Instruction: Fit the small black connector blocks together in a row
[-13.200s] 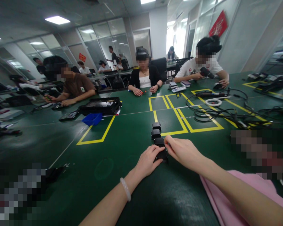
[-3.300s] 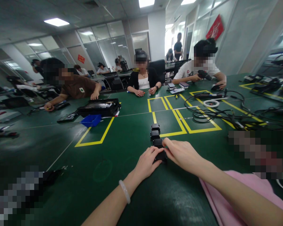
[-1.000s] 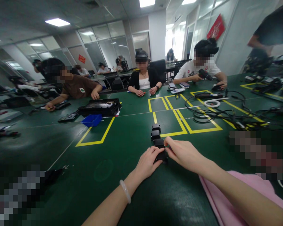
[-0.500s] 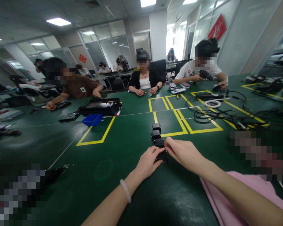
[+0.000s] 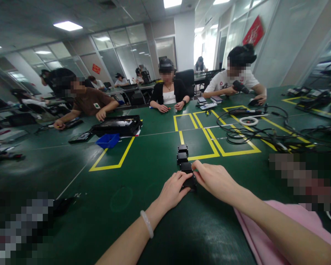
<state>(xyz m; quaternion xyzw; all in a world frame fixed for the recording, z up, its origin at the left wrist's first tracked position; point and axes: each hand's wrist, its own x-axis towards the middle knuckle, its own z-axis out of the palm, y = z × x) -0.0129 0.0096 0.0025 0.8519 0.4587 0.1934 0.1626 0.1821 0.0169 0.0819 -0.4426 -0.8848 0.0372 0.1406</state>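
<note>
Small black box-shaped parts stand in a line on the green table [image 5: 143, 165], leading away from me. My left hand [image 5: 171, 189] grips the nearest black block [image 5: 191, 183], with its fingers over the top and its thumb at the near side. My right hand [image 5: 215, 180] is closed in a pinch against the right edge of that block. Whatever sits between its fingertips is too small or hidden to make out. Just beyond my fingers is a second block [image 5: 186, 167], and farther along are a third block [image 5: 182, 158] and a fourth-row block [image 5: 182, 148].
Ahead left lie a blue tray [image 5: 107, 140] and a black case [image 5: 117, 125]. Black cables [image 5: 245, 138] and a white coil [image 5: 248, 121] spread over yellow tape at right. Pink cloth [image 5: 287, 228] lies by my right forearm. Several people sit around; one holds a drill [image 5: 240, 87].
My hands stay at the nearest block with hardly any visible shift. The co-worker at left has moved a hand leftward and down to the back of the black case.
</note>
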